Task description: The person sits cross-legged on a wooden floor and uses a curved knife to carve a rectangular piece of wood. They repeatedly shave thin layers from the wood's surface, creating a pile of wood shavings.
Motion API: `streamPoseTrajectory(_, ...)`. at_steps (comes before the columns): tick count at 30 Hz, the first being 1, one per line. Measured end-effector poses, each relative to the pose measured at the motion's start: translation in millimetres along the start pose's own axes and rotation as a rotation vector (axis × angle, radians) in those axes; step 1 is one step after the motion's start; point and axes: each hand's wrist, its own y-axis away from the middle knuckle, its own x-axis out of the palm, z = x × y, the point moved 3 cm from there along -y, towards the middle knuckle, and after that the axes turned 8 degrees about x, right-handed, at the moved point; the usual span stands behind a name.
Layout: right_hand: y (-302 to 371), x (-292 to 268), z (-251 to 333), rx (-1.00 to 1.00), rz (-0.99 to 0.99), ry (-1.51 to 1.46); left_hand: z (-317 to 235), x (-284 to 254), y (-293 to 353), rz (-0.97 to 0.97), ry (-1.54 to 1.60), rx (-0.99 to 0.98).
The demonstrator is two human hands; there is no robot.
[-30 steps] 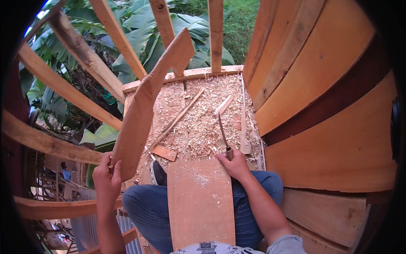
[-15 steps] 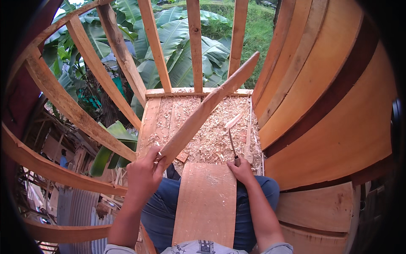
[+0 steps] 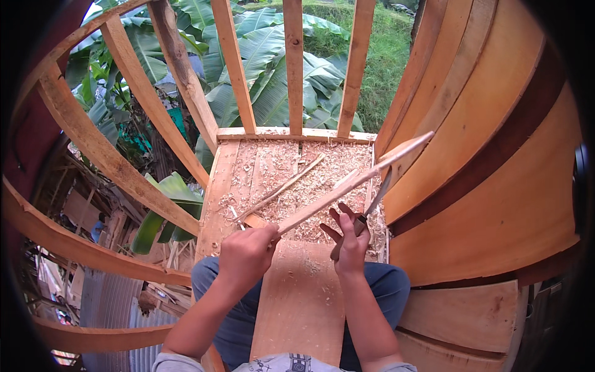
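Observation:
My left hand [image 3: 246,253] is closed round the near end of a long, flat wooden slat [image 3: 338,198]. The slat slants up to the right, its thin edge toward me and its far tip near the wall. In my right hand [image 3: 352,245], below the slat, a knife [image 3: 377,193] lies with its dark handle across the palm. The thumb holds it while several fingers are loosely spread. The blade points up to the right, and its tip passes behind the slat. Between my knees lies a wide wooden board [image 3: 300,301].
Shavings [image 3: 322,161] cover much of the plank platform [image 3: 217,186] ahead. A thin wooden strip [image 3: 282,188] lies among them. Upright rails [image 3: 293,68] fence the front and left; a plank wall [image 3: 483,204] rises on the right. Banana leaves [image 3: 260,68] grow beyond.
The slat has swung down to the right and turned edge-on. My left hand moved right; my right hand rose slightly, its fingers loosening round the knife. A thin strip now shows among the shavings.

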Motion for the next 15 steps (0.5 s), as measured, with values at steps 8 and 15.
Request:
streamPoseTrajectory(8, -10, 7, -9, 0.175, -0.272, -0.220, 17, 39, 3, -0.029, -0.065, 0.290)
streamPoseTrajectory(15, -28, -5, -36, 0.167, -0.278, -0.154, 44, 51, 5, -0.022, 0.063, 0.292)
